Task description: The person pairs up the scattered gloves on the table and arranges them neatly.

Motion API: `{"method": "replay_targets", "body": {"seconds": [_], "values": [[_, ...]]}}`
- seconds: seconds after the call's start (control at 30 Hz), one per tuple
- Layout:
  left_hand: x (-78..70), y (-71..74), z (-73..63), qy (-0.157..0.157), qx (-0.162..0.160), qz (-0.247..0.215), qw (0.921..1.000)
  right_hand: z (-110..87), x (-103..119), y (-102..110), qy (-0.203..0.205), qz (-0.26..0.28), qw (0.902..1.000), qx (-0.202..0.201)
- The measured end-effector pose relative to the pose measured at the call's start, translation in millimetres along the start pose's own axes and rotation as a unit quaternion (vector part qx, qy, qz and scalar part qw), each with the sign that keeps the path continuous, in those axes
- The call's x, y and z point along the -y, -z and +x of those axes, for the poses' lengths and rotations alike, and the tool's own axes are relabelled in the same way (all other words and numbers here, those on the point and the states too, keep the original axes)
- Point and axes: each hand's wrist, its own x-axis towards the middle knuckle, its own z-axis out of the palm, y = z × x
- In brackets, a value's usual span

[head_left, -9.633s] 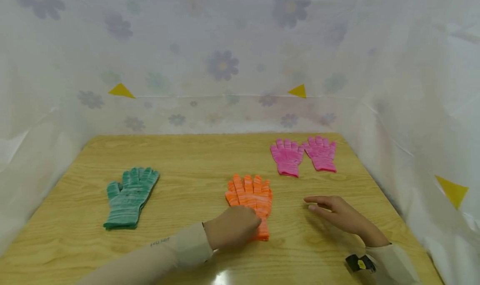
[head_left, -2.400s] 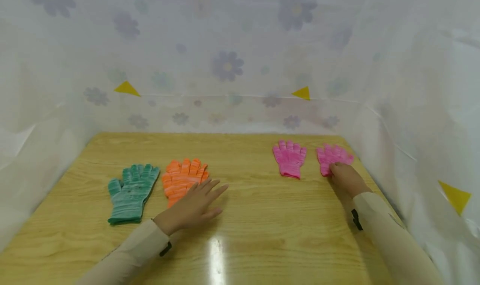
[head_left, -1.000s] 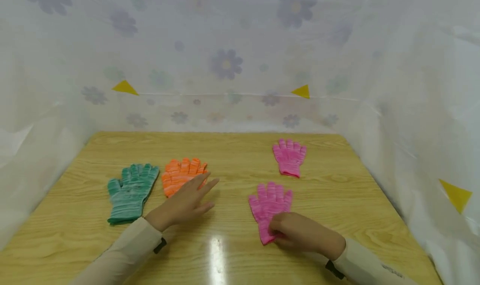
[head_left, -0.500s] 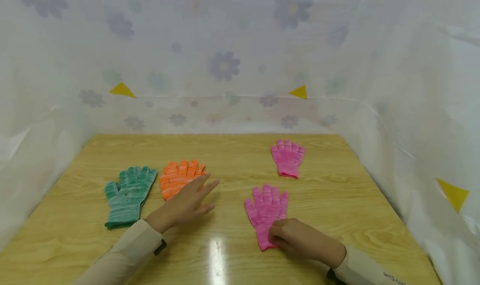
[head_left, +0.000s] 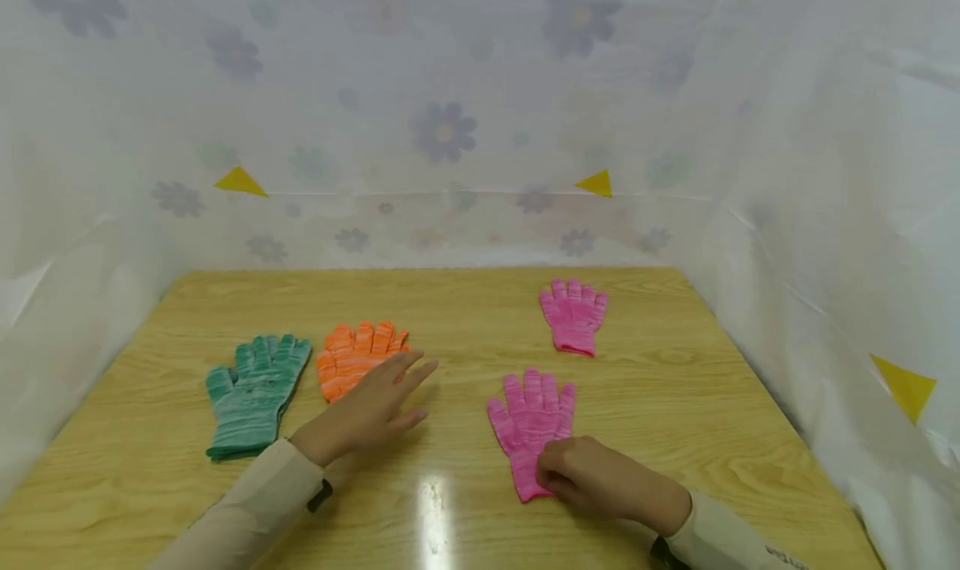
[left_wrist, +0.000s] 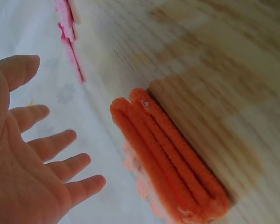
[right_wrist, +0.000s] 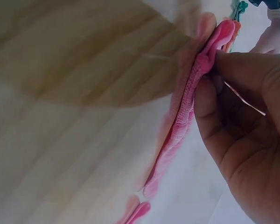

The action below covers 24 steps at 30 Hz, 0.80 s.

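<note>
Head: gloves (head_left: 532, 420) on wood tbl (head_left: 472, 312), floral sheet (head_left: 495, 78) behind.

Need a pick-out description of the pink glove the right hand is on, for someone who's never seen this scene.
On the wooden table, right of centre, find the person's right hand. Pinched in it near the cuff is the pink glove, fingers pointing away from the person. The other pink glove lies farther back, with no hand on it.
</note>
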Motion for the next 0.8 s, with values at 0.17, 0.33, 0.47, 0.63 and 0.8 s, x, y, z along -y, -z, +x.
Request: {"method": "replay_targets", "body": {"seconds": [0.17, 0.33, 0.47, 0.63, 0.8], "values": [[-1.6, -0.6, 10.6, -0.021, 0.009, 0.016, 0.9996, -10.4, -4, 1, -0.031, 0.029, 0.9990, -0.011], [-2.2, 0.3, 28.6, -0.027, 0.016, 0.030, 0.9990, -24.9, -8, 20, -0.060, 0.038, 0.9973, -0.022], [-1.4, 1.7, 45.8, -0.043, 0.010, 0.033, 0.9985, -39.0, -8, 40, -0.098, 0.017, 0.9945, -0.034], [-8.7, 5.0, 70.9, -0.046, 0.014, 0.037, 0.9981, -56.0, -9, 53, -0.123, -0.030, 0.9885, -0.082], [-20.8, 8.7, 101.5, -0.054, 0.024, 0.057, 0.9966, -66.5, -9, 58, -0.145, -0.015, 0.9860, -0.081]]}}
